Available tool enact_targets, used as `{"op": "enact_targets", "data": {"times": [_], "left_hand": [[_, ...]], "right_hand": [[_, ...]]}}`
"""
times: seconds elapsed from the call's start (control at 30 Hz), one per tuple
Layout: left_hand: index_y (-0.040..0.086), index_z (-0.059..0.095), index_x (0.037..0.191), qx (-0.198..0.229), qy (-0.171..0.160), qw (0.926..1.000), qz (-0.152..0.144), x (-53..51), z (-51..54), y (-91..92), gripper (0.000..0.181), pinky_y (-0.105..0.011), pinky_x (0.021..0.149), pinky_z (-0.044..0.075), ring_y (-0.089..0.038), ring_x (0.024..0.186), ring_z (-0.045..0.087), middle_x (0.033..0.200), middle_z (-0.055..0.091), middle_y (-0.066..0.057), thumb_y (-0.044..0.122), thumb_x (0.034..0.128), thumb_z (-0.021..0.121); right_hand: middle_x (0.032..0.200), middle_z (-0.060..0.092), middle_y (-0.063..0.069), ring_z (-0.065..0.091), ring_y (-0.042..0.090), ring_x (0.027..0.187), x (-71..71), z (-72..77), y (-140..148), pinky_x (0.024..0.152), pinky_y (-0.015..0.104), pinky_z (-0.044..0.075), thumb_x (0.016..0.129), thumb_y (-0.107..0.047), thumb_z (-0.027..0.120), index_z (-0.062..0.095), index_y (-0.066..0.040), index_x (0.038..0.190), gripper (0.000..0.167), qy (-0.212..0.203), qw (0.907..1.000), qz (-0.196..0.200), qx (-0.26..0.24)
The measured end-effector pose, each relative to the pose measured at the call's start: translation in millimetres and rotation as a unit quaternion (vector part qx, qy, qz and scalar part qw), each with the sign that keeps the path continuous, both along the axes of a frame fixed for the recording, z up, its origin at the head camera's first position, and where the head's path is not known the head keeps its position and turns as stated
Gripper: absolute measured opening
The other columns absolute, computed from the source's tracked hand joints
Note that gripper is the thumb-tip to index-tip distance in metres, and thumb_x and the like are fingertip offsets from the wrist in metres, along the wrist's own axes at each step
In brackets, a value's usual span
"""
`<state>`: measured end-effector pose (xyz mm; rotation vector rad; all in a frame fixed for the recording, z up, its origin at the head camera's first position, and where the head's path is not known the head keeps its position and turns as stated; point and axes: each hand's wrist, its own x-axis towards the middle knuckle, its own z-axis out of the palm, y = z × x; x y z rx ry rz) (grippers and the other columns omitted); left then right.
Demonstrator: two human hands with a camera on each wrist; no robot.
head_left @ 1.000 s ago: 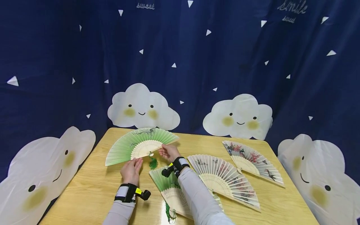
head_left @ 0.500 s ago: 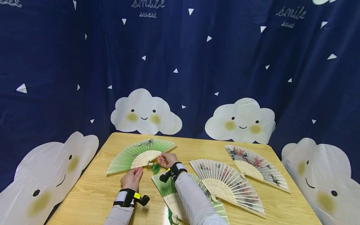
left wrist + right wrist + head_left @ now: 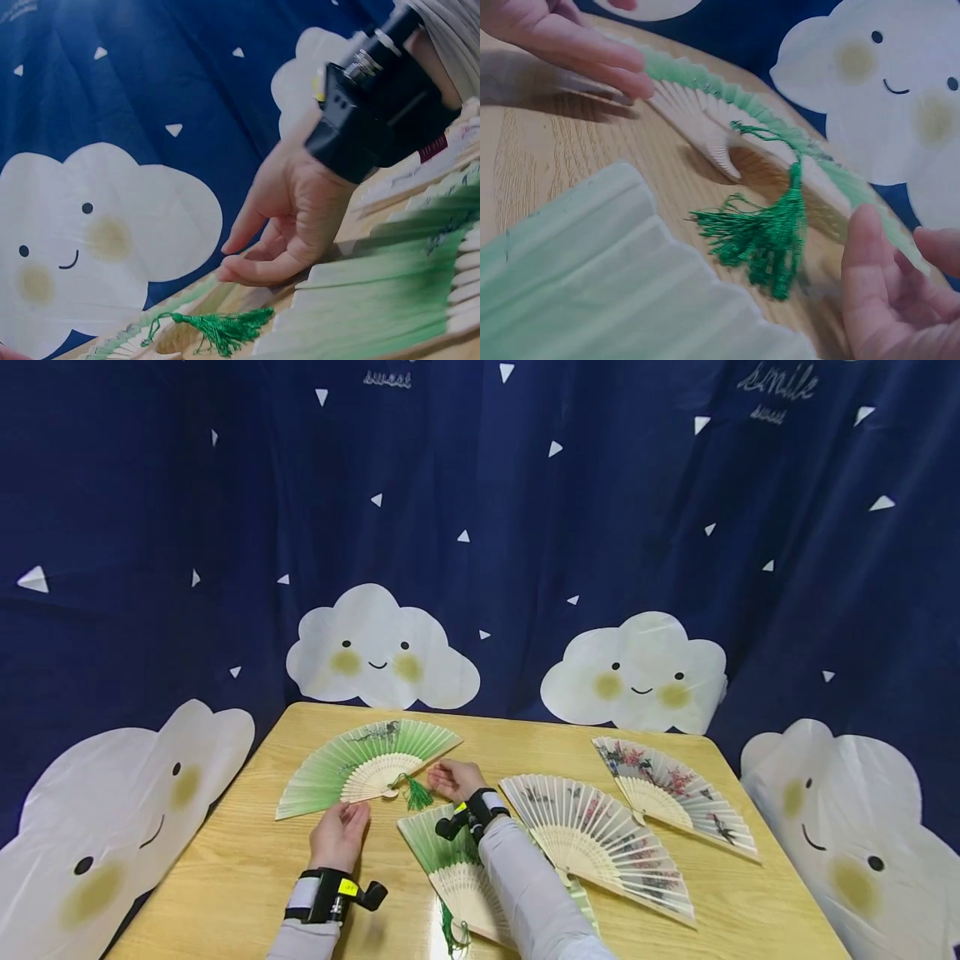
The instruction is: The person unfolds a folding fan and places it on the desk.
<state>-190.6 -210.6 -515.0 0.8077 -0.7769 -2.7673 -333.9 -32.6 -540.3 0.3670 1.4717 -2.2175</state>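
An open green folding fan (image 3: 375,762) with pale ribs and a dark branch print lies at the table's far left. Its green tassel (image 3: 761,240) trails onto the wood from the rivet end. My left hand (image 3: 339,837) is at the fan's near left edge, fingers fairly straight; whether the fingertips touch it I cannot tell. Beside the fan's right end is my right hand (image 3: 456,779), thumb and fingers loosely bent with a gap between them and nothing held. Under my right forearm lies a second green fan (image 3: 442,843), partly hidden.
A white fan with a floral print (image 3: 592,839) overlaps the second green fan on the right. Farther right lies a grey-white fan with red blossoms (image 3: 675,785). The wooden table (image 3: 225,877) meets a dark blue curtain (image 3: 510,485) with cloud shapes behind.
The green fan, earlier raised between both hands, has come down onto the table. My right hand has let go and shifted slightly right; my left hand has drawn back a little.
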Motion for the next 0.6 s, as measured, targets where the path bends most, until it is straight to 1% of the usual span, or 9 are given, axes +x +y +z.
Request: {"op": "enact_targets", "data": {"times": [0.13, 0.23, 0.3, 0.4, 0.47, 0.5, 0.53, 0.57, 0.6], "left_hand": [[0.004, -0.007, 0.154, 0.039, 0.019, 0.9988, -0.02, 4.8, 3.6, -1.1, 0.063, -0.024, 0.12, 0.026, -0.021, 0.151, 0.014, 0.163, 0.002, -0.013, 0.012, 0.104, 0.029], [0.011, -0.011, 0.155, 0.033, 0.034, 0.9979, -0.044, 11.0, 9.1, -0.5, 0.066, -0.026, 0.121, 0.026, -0.02, 0.152, 0.012, 0.164, -0.002, -0.009, 0.018, 0.1047, 0.032], [0.013, -0.011, 0.155, -0.003, 0.043, 0.9972, -0.06, 16.9, 14.6, -1.2, 0.068, -0.029, 0.121, 0.027, -0.022, 0.152, 0.013, 0.164, -0.002, -0.009, 0.022, 0.1051, 0.034], [0.015, -0.003, 0.157, -0.101, 0.051, 0.9905, -0.077, 24.8, 22.2, -1.3, 0.063, -0.035, 0.12, 0.03, -0.026, 0.15, 0.019, 0.164, 0.005, -0.011, 0.028, 0.1062, 0.031], [0.015, 0.002, 0.157, -0.195, 0.05, 0.9759, -0.085, 28.1, 27.7, -0.9, 0.061, -0.037, 0.119, 0.032, -0.026, 0.148, 0.023, 0.163, 0.011, -0.01, 0.033, 0.1064, 0.03], [0.015, 0.005, 0.157, -0.248, 0.045, 0.964, -0.085, 28.6, 30.9, -0.4, 0.061, -0.038, 0.118, 0.034, -0.025, 0.147, 0.026, 0.162, 0.014, -0.01, 0.035, 0.1061, 0.031], [0.015, 0.008, 0.157, -0.299, 0.043, 0.9497, -0.084, 28.3, 34.1, -0.1, 0.061, -0.039, 0.117, 0.034, -0.025, 0.147, 0.026, 0.162, 0.017, -0.009, 0.036, 0.106, 0.032], [0.014, 0.01, 0.157, -0.348, 0.045, 0.9328, -0.084, 27.2, 37.4, 0.1, 0.062, -0.04, 0.118, 0.032, -0.025, 0.147, 0.025, 0.162, 0.018, -0.01, 0.037, 0.1056, 0.034], [0.013, 0.012, 0.157, -0.403, 0.046, 0.9101, -0.083, 25.2, 40.5, 0.2, 0.063, -0.042, 0.118, 0.031, -0.026, 0.148, 0.024, 0.162, 0.019, -0.01, 0.038, 0.105, 0.037]], "right_hand": [[0.076, 0.069, 0.005, 0.069, 0.012, 0.07, 1.0, 10.2, 22, 0.073, 0.025, 0.06, 0.101, -0.013, 0.052, 0.057, 0.01, 0.119, 0.029, 0.023, 0.9995, -0.003, -0.023], [0.077, 0.07, 0.005, 0.069, 0.012, 0.072, 7.7, 22.2, 48, 0.071, 0.023, 0.059, 0.1, -0.013, 0.053, 0.057, 0.009, 0.114, 0.026, 0.057, 0.9975, -0.002, -0.041], [0.078, 0.07, 0.005, 0.069, 0.011, 0.072, 14.5, 31.5, 65, 0.07, 0.023, 0.059, 0.1, -0.012, 0.053, 0.055, 0.012, 0.117, 0.029, 0.085, 0.9953, -0.002, -0.045], [0.078, 0.071, 0.004, 0.069, 0.011, 0.069, 24.9, 43.8, 95, 0.068, 0.022, 0.059, 0.1, -0.014, 0.054, 0.053, 0.014, 0.119, 0.034, 0.128, 0.9913, -0.012, -0.026], [0.08, 0.071, 0.006, 0.069, 0.012, 0.068, 32.5, 51.1, 117, 0.067, 0.023, 0.06, 0.1, -0.017, 0.054, 0.053, 0.015, 0.12, 0.038, 0.167, 0.9857, -0.023, 0.009], [0.082, 0.072, 0.008, 0.07, 0.014, 0.07, 36.7, 54.7, 128, 0.068, 0.024, 0.06, 0.101, -0.02, 0.054, 0.054, 0.014, 0.12, 0.039, 0.192, 0.9804, -0.03, 0.035], [0.086, 0.072, 0.012, 0.071, 0.017, 0.073, 41.3, 59.0, 139, 0.069, 0.027, 0.061, 0.101, -0.022, 0.053, 0.055, 0.013, 0.119, 0.04, 0.22, 0.9723, -0.038, 0.068], [0.091, 0.072, 0.015, 0.072, 0.021, 0.078, 45.1, 62.4, 150, 0.072, 0.03, 0.061, 0.102, -0.025, 0.053, 0.055, 0.013, 0.12, 0.042, 0.255, 0.96, -0.043, 0.107], [0.098, 0.072, 0.018, 0.072, 0.024, 0.085, 49.3, 66.1, 160, 0.077, 0.033, 0.061, 0.102, -0.028, 0.051, 0.056, 0.01, 0.122, 0.043, 0.294, 0.9414, -0.045, 0.16]]}}
